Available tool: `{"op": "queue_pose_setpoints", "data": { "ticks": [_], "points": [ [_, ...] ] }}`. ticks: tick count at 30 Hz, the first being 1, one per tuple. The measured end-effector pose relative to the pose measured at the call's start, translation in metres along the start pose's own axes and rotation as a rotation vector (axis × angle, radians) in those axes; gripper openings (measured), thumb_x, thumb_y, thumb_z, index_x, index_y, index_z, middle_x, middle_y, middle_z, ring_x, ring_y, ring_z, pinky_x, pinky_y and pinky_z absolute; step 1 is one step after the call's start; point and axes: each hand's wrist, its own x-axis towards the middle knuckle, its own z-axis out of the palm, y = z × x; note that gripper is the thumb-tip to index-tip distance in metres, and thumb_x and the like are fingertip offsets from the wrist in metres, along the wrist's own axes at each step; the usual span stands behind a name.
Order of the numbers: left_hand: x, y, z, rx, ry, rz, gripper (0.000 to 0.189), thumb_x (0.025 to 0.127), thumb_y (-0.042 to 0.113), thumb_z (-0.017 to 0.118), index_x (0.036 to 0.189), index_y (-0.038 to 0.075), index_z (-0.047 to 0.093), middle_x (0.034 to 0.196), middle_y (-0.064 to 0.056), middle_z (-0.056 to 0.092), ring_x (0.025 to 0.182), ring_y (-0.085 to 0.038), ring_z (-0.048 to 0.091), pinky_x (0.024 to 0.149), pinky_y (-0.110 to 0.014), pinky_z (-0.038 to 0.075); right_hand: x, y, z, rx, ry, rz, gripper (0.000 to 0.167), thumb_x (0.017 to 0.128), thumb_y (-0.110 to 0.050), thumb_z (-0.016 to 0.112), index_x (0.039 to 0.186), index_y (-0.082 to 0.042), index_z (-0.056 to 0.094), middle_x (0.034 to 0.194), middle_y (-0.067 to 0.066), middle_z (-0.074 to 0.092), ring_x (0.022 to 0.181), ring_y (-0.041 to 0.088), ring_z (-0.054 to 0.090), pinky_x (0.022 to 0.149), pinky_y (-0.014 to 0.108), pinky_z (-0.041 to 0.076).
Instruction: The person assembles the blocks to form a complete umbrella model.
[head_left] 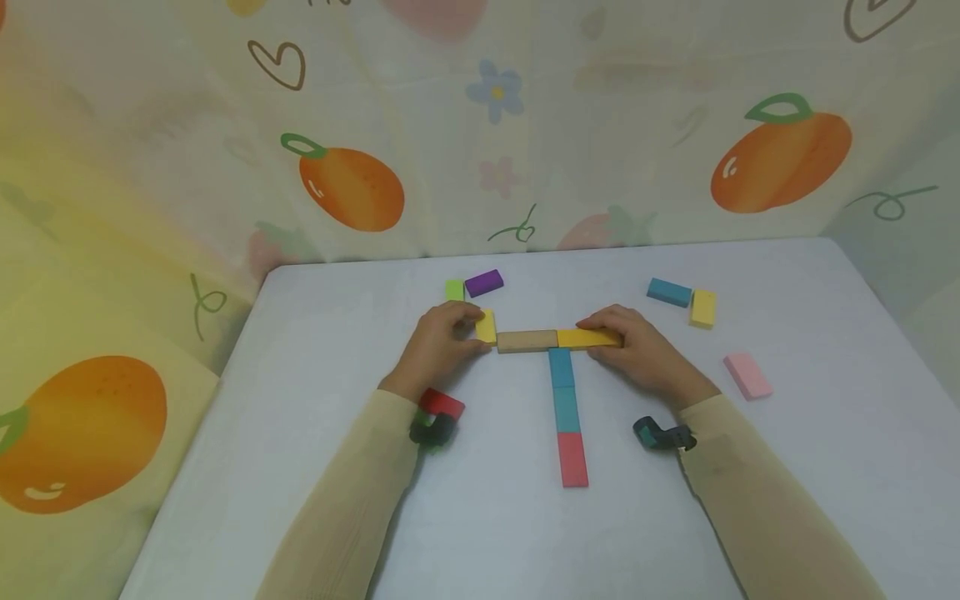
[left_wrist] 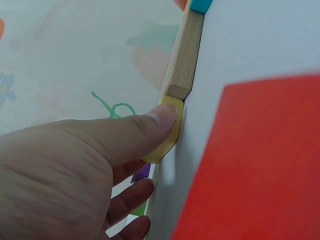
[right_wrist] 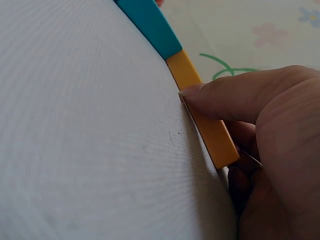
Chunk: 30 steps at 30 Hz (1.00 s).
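My left hand (head_left: 442,346) pinches a pale yellow block (head_left: 487,327) between thumb and fingers, at the left end of a row. In the left wrist view the thumb covers part of this yellow block (left_wrist: 160,151), which appears to touch a plain wooden block (left_wrist: 186,60). Beside the wooden block (head_left: 527,342) lies a yellow-orange block (head_left: 579,337). My right hand (head_left: 637,350) holds its right end, thumb in front and fingers behind. Below the row, a blue block (head_left: 561,368), a teal block (head_left: 566,410) and a red block (head_left: 573,460) form a column toward me.
Behind the left hand lie a green block (head_left: 454,289) and a purple block (head_left: 484,283). A red block (head_left: 442,403) sits by the left wrist. To the right are a blue block (head_left: 669,292), a yellow block (head_left: 702,309) and a pink block (head_left: 747,376). A printed curtain (head_left: 450,150) hangs behind the table.
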Motion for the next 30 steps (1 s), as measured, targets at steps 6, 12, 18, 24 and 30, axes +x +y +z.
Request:
{"op": "queue_pose_setpoints", "data": {
  "ticks": [6, 12, 18, 24, 30],
  "points": [
    [0.0, 0.001, 0.0, -0.004, -0.007, -0.009, 0.048, 0.088, 0.015, 0.095, 0.132, 0.009, 0.076, 0.142, -0.006, 0.068, 0.135, -0.027, 0.058, 0.118, -0.044, 0.042, 0.0, 0.0, 0.0, -0.012, 0.0, 0.007, 0.039, 0.107, -0.01, 0.072, 0.145, -0.014, 0.069, 0.141, 0.003, 0.061, 0.135, 0.027, 0.05, 0.117, 0.054, 0.042],
    [-0.001, 0.001, 0.0, -0.009, -0.002, 0.002, 0.047, 0.088, 0.015, 0.095, 0.131, 0.008, 0.076, 0.141, -0.006, 0.069, 0.133, -0.027, 0.059, 0.117, -0.044, 0.043, -0.001, -0.001, 0.0, -0.011, 0.002, 0.007, 0.039, 0.106, -0.01, 0.072, 0.145, -0.014, 0.069, 0.142, 0.003, 0.061, 0.135, 0.028, 0.05, 0.117, 0.053, 0.042],
    [-0.002, 0.003, 0.0, -0.015, 0.002, 0.008, 0.049, 0.089, 0.016, 0.094, 0.134, 0.009, 0.075, 0.144, -0.006, 0.067, 0.133, -0.027, 0.059, 0.116, -0.044, 0.043, -0.001, 0.0, 0.0, -0.016, -0.003, 0.011, 0.039, 0.106, -0.011, 0.072, 0.145, -0.013, 0.069, 0.141, 0.004, 0.061, 0.135, 0.028, 0.05, 0.117, 0.054, 0.042],
    [-0.005, 0.011, -0.008, -0.071, 0.036, -0.073, 0.049, 0.097, 0.02, 0.087, 0.142, 0.012, 0.07, 0.141, -0.006, 0.065, 0.123, -0.027, 0.062, 0.106, -0.046, 0.052, -0.001, 0.002, -0.001, -0.024, 0.0, 0.016, 0.039, 0.107, -0.014, 0.072, 0.146, -0.016, 0.069, 0.14, 0.001, 0.061, 0.135, 0.026, 0.05, 0.117, 0.054, 0.042],
    [0.003, 0.019, -0.022, -0.085, 0.067, -0.176, 0.045, 0.103, 0.021, 0.08, 0.144, 0.01, 0.069, 0.139, -0.006, 0.066, 0.122, -0.027, 0.06, 0.103, -0.045, 0.054, -0.001, 0.001, -0.001, -0.006, -0.002, 0.019, 0.038, 0.108, -0.014, 0.072, 0.145, -0.016, 0.069, 0.14, 0.002, 0.061, 0.135, 0.027, 0.05, 0.117, 0.053, 0.042]
  ]
}}
